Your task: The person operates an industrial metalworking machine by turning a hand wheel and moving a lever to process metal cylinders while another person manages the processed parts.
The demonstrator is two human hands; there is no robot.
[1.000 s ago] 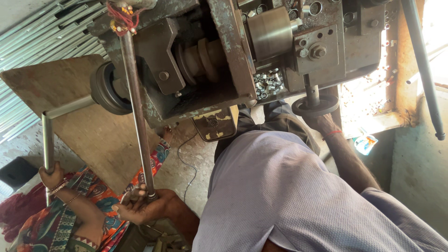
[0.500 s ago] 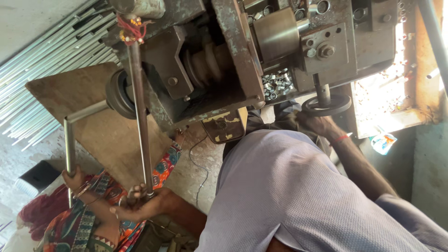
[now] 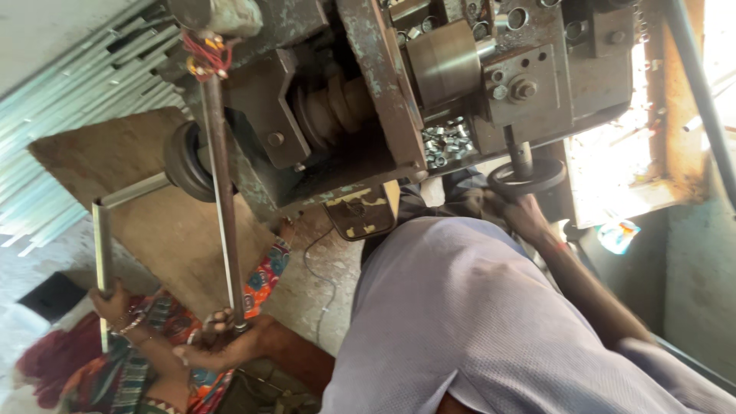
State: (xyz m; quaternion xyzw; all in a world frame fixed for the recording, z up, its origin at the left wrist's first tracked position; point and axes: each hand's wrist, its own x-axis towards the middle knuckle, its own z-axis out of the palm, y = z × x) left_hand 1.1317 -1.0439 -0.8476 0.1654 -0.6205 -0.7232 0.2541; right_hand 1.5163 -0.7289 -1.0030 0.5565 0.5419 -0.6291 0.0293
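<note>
Lever rod (image 3: 221, 199) gripped low in closed left hand (image 3: 218, 349), handwheel (image 3: 527, 178) clasped by right hand (image 3: 520, 213), metal tube (image 3: 102, 253) already bent, seemingly mid-job.

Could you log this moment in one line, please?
left hand: grips long steel rod; right hand: on black round handwheel; co-worker's hand: holds steel tube

One head camera looks down, tilted, close over the machine (image 3: 368, 100).

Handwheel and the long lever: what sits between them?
In the head view, the machine fills the stretch between lever and handwheel: a brown spindle, then a heap of shiny nuts.
</note>
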